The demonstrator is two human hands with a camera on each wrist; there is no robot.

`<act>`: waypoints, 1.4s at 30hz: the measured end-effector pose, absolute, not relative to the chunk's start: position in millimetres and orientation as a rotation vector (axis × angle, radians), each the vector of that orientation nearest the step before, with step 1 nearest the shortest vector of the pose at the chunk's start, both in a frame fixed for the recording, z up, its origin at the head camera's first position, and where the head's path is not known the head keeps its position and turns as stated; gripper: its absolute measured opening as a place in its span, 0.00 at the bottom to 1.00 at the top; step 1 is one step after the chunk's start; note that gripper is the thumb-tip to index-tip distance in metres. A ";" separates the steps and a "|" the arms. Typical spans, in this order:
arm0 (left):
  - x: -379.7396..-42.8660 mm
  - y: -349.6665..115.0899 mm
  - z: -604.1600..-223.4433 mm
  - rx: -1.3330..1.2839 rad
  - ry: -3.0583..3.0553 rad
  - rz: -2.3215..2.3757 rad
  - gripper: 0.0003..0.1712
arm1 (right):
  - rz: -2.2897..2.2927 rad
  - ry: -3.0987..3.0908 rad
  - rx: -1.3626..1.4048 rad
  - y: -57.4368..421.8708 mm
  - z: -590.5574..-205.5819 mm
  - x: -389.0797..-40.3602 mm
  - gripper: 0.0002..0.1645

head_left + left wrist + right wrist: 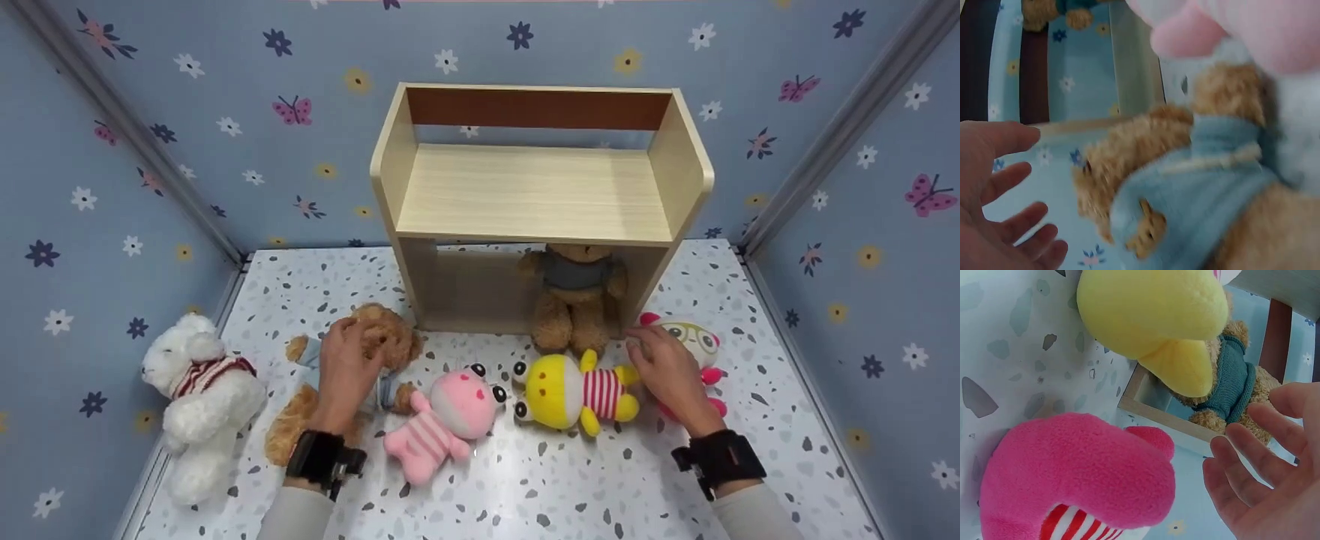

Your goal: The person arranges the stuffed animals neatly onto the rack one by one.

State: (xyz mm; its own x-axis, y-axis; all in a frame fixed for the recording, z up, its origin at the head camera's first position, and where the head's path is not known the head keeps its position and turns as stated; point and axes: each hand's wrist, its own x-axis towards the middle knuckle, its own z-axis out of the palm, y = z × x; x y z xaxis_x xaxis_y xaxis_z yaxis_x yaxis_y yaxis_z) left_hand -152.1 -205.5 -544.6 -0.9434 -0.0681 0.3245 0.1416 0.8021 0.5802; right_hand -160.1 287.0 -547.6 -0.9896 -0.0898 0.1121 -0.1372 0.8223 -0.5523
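Note:
My left hand [349, 367] hovers over a curly brown teddy bear [390, 337] in a light blue sweater, hiding part of its body. The left wrist view shows that hand's fingers [1022, 214] spread, with nothing between them, beside the bear's head. My right hand [667, 371] is between a yellow frog plush [551, 390] and a bright pink plush [697, 341] with a white face and glasses-like eye rings, partly covering the latter. Its fingers [1252, 455] are loosely bent and hold nothing. Another brown teddy bear [571, 274], in a dark green-grey sweater, sits upright inside the shelf's lower compartment.
A pale wooden two-tier shelf [532, 187] stands against the flowered back wall. A pink frog plush [450, 420] lies between the hands. At the far left, a white bear [210, 412] with a striped scarf lies beside the side wall. The tabletop [540, 495] is speckled.

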 end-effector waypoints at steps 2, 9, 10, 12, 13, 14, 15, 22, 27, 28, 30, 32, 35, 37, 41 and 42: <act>-149.0 -217.5 -546.7 0.028 -2.726 -0.835 0.29 | 0.893 -2.918 0.181 288.2 -548.1 -159.2 0.20; -143.5 -244.0 -548.7 0.310 -2.880 -0.872 0.45 | 0.904 -2.946 0.160 289.6 -549.2 -157.7 0.21; -143.1 -246.9 -549.0 0.344 -2.898 -0.901 0.48 | 0.904 -2.949 0.161 289.4 -549.2 -157.5 0.21; -141.9 -252.2 -550.7 0.385 -2.921 -0.983 0.55 | 0.909 -2.954 0.153 289.2 -549.3 -157.3 0.21; -141.2 -254.5 -552.4 0.400 -2.925 -1.025 0.58 | 0.910 -2.957 0.151 289.3 -549.5 -157.3 0.21; -140.2 -256.7 -554.7 0.414 -2.928 -1.062 0.61 | 0.914 -2.959 0.150 289.1 -549.5 -157.3 0.21; -139.2 -259.0 -557.3 0.424 -2.927 -1.095 0.63 | 0.921 -2.962 0.149 289.0 -549.6 -157.3 0.21; -132.0 -268.3 -571.8 0.481 -2.930 -1.171 0.72 | 0.920 -2.952 0.149 289.0 -549.8 -155.7 0.21; -130.4 -270.8 -576.1 0.418 -3.004 -1.127 0.74 | 0.926 -2.948 0.153 287.9 -551.1 -154.0 0.21; -130.2 -271.3 -576.7 0.394 -3.017 -1.129 0.74 | 0.934 -2.953 0.146 287.5 -551.2 -153.7 0.22; -130.2 -272.4 -578.3 0.342 -3.035 -1.102 0.73 | 0.947 -2.963 0.136 287.2 -551.4 -153.3 0.22; -130.2 -273.5 -579.5 0.312 -3.036 -1.078 0.72 | 0.957 -2.969 0.130 287.1 -551.4 -153.1 0.22; -130.1 -274.6 -580.6 0.326 -3.011 -1.080 0.71 | 0.973 -2.966 0.133 288.2 -550.7 -152.9 0.22; -129.6 -274.2 -580.4 0.342 -2.978 -1.111 0.71 | 0.983 -2.957 0.134 289.4 -549.9 -153.0 0.22; -128.1 -270.1 -574.9 0.352 -2.876 -1.193 0.70 | 0.982 -2.933 0.123 290.7 -547.7 -153.4 0.20; -128.2 -268.3 -572.2 0.349 -2.849 -1.205 0.70 | 0.977 -2.927 0.119 290.7 -547.1 -153.7 0.20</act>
